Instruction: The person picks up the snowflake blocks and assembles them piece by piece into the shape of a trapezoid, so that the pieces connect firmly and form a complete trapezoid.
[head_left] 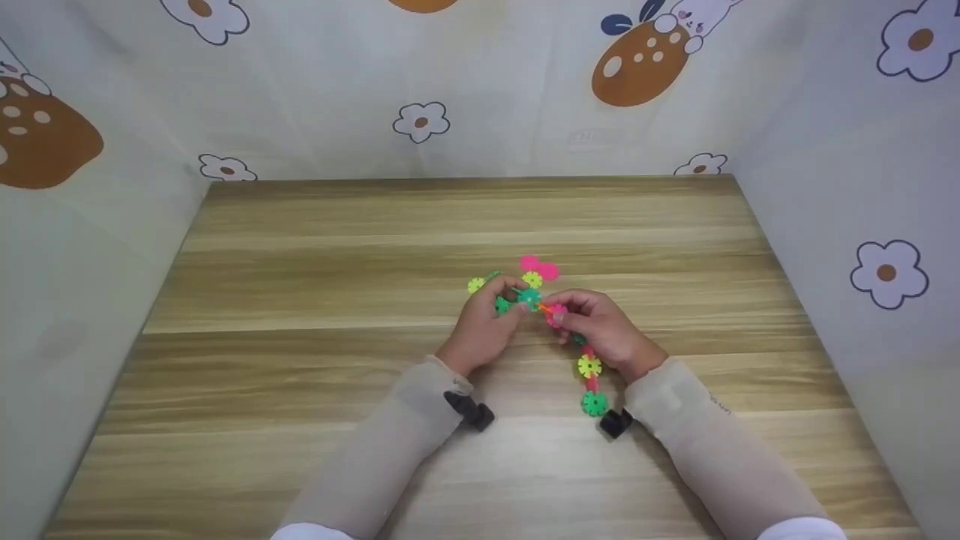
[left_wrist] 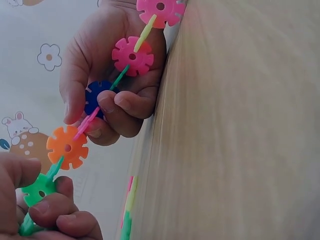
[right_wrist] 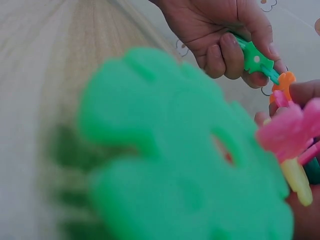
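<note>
A chain of notched plastic snowflake discs runs between the two hands. My left hand (head_left: pixel 484 324) pinches a green disc (left_wrist: pixel 39 191) at one end, with more green plastic beside it under the fingers. My right hand (head_left: pixel 606 330) holds the chain around a dark blue disc (left_wrist: pixel 94 99), its fingers curled in front. Between the hands an orange disc (left_wrist: pixel 68 147) joins on, with a pink disc (left_wrist: pixel 86 124) seen edge-on. From the right hand the rest of the chain hangs toward the person, through a yellow disc (head_left: pixel 589 366) to a green end disc (head_left: pixel 595 403), large and blurred in the right wrist view.
Beyond the hands, several loose discs lie on the wooden table (head_left: pixel 300 285), among them pink discs (head_left: pixel 549 271) and a yellow disc (head_left: pixel 532 280). Another yellow disc (head_left: pixel 476 285) is left of them. A patterned cloth (head_left: pixel 495 90) stands along the back and sides.
</note>
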